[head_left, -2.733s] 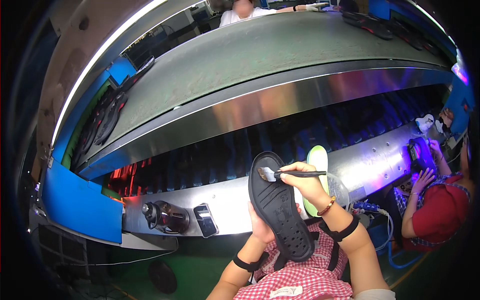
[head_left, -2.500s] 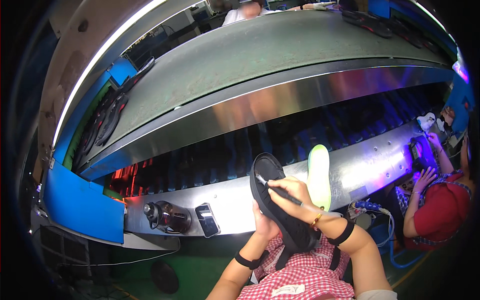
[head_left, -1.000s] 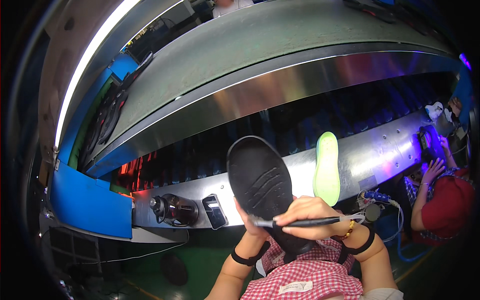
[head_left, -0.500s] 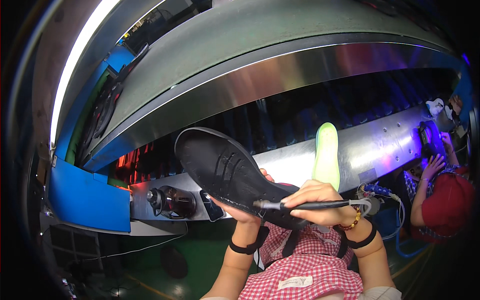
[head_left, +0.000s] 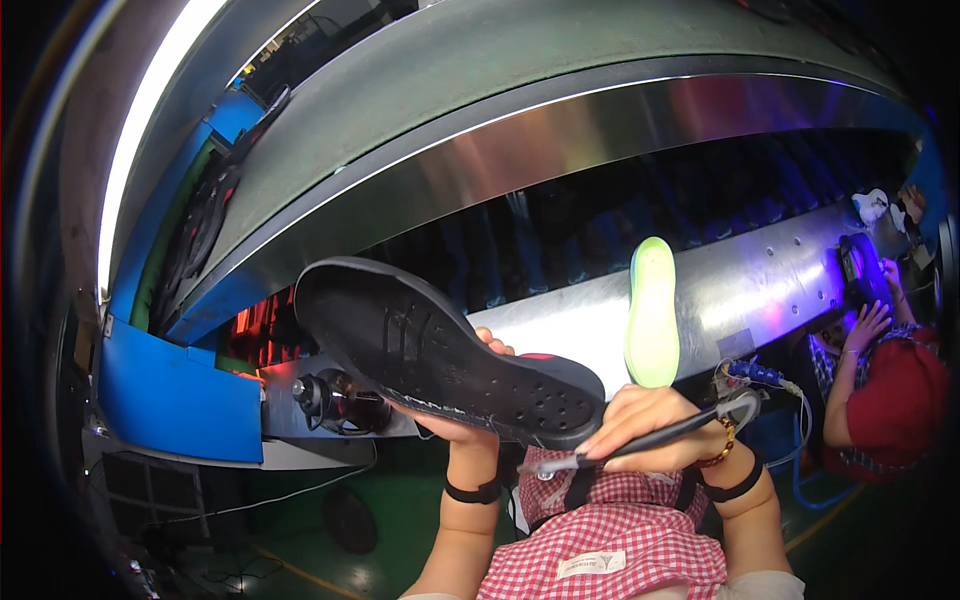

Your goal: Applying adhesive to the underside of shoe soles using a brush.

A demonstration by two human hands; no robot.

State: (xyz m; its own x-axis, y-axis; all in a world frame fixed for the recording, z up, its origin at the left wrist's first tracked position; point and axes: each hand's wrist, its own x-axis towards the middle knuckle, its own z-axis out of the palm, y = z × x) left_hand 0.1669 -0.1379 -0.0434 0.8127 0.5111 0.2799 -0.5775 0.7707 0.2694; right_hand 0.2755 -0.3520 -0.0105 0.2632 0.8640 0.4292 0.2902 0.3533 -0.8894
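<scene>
A large black shoe sole (head_left: 420, 345) lies tilted across my front, its hollow inner face up, with slots in the middle and small holes toward its right end. My left hand (head_left: 450, 425) grips it from beneath at the near edge, with fingertips showing beyond the far edge. Whitish streaks run along the near rim. My right hand (head_left: 640, 425) is closed around a slim black glue brush (head_left: 668, 432) with a grey tube at its back end. The brush tip hangs just below the sole's right end, apart from it. A yellow-green sole-shaped piece (head_left: 653, 320) lies beyond my right hand.
A metal ledge (head_left: 745, 280) runs across in front, below a green conveyor belt (head_left: 480, 70). A dark bottle (head_left: 345, 402) stands at left near a blue cabinet (head_left: 165, 395). At right, a co-worker's hands (head_left: 868, 325) handle a dark shoe; a blue hose fitting (head_left: 755, 376) sits nearer.
The sole has shifted left in my left hand, showing its holed right end. The brush tip has left the sole's surface and dropped below its near edge.
</scene>
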